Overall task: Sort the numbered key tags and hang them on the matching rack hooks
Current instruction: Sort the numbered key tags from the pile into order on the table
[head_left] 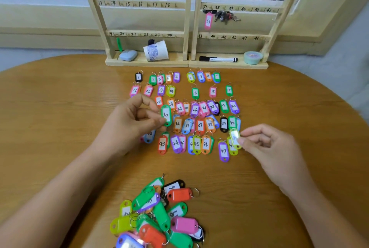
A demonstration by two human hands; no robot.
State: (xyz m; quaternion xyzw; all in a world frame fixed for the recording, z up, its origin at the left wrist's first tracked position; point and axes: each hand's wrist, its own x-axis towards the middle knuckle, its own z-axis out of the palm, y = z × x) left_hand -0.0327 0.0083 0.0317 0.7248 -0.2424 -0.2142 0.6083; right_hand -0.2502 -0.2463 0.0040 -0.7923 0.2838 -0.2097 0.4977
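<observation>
Round and wooden, the worktop (60, 107) carries a pale wooden rack (188, 27) at its far edge, with a window behind. The rack's rails bear handwritten numbers. A pink tag 37 (208, 20) hangs below the mark 37, and a bunch of keys (224, 15) hangs just beside it. On the rack's base lie a marker (218, 59), a tipped paper cup (156, 50), a small blue case (127, 55) and a mint-green tub (253, 57). Between rack and person the sorted tags (195, 107) lie in rows by number, from 1 at the far left to 47 in the nearest row. The left hand (127, 119), fingers curled, pinches a green tag 10 (165, 114) between thumb and fingertips over the left part of the rows. The right hand (267, 143) pinches a yellow-green tag (234, 137) (its number too blurred to read) at the right end of the nearest rows. Closest to the person lies a loose pile of tags (159, 213), several of them face down.
</observation>
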